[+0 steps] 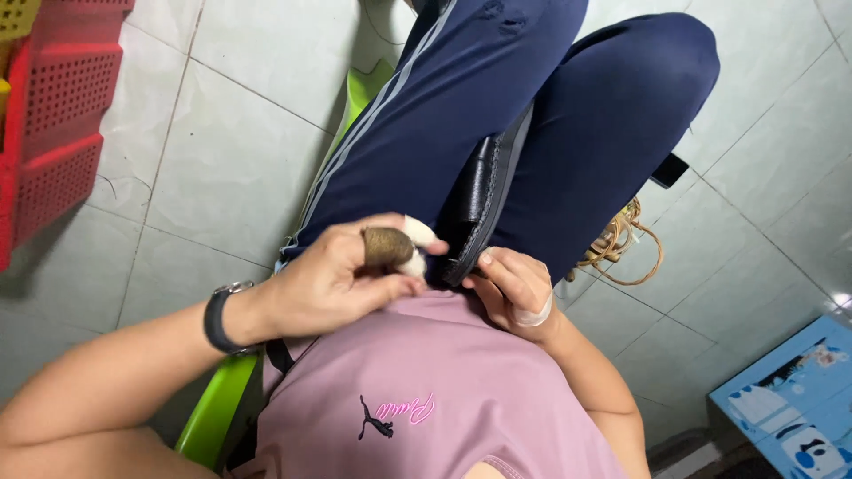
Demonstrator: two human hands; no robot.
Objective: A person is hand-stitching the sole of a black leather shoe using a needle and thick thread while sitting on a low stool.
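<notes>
Between the knees of a seated person in dark blue trousers, a black shoe stands on edge, sole to the right. The left hand, with a brown guard and white tape on its fingers, pinches closed at the shoe's near end; the right hand grips that end from the right. A coil of cord lies on the tiled floor at right, near a blue box.

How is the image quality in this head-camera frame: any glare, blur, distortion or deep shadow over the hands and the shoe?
Head view: soft, even light; both the left hand and right hand are sharp, no motion blur. The black shoe between the knees is dark, with a small sheen on its upper and little detail. Faint glare sits on the floor tiles at the right edge. Wide-angle bending shows in the tile lines.
</notes>
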